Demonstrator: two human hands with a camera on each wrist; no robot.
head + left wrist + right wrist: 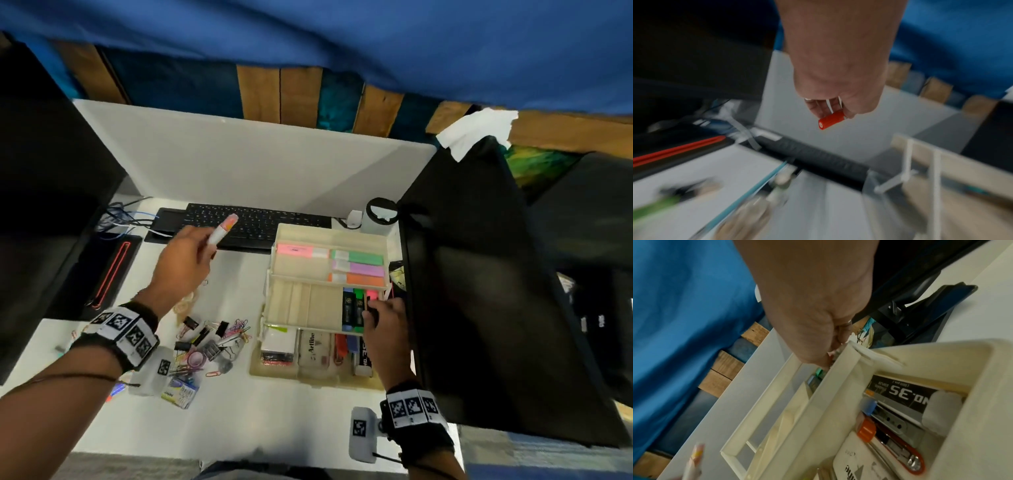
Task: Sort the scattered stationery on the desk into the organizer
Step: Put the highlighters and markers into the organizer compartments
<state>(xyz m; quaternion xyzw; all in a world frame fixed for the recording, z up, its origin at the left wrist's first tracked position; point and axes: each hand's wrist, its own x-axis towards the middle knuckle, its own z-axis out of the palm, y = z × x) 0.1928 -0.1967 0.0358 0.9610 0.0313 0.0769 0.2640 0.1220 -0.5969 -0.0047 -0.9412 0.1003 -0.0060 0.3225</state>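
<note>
White desk (pixel 301 411); cream tiered organizer (pixel 385 240)

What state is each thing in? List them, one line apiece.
Left hand: raised over the desk, gripping a marker.
Marker: held, capped, tilted up toward the keyboard.
Right hand: fingers curled on a pink highlighter in the middle tray.
Pink highlighter: lying in the middle tray, beside the green one.
Organizer: tiers spread open, partly filled.
Clips: scattered on the desk.
</note>
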